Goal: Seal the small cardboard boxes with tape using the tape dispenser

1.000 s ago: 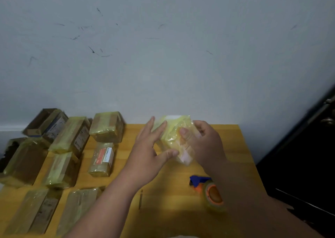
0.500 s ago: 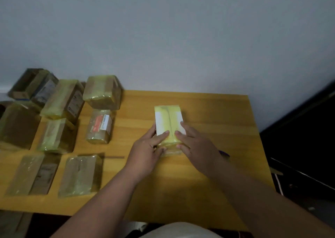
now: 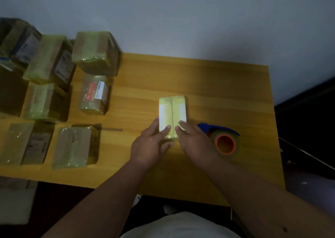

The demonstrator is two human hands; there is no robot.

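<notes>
From my seat, the white box [image 3: 172, 117] lies flat on the wooden table [image 3: 208, 85], roughly at its middle, wrapped in yellowish tape. Its long axis runs from me towards the wall, the near end under my hands and the far end pointing away; the taped seam runs lengthwise down the top.

My left hand [image 3: 150, 145] rests its straight fingers on the box's near-left corner, and my right hand [image 3: 194, 140] does the same at the near-right. Both press flat rather than curl round it; neither holds anything.

I judge I am smoothing the tape down. The risks I see: pressing only at the near end could slide the box away across the smooth wood, or leave the far end of the tape lifted and creased. Uneven pressure from one hand might swing the box off its line.

The tape dispenser [image 3: 222, 139], blue with an orange core, lies just right of the box, touching or nearly touching my right wrist; a careless sweep could knock it towards the table edge.

Well left of the box sit the taped boxes [image 3: 94, 53], clustered together.
</notes>
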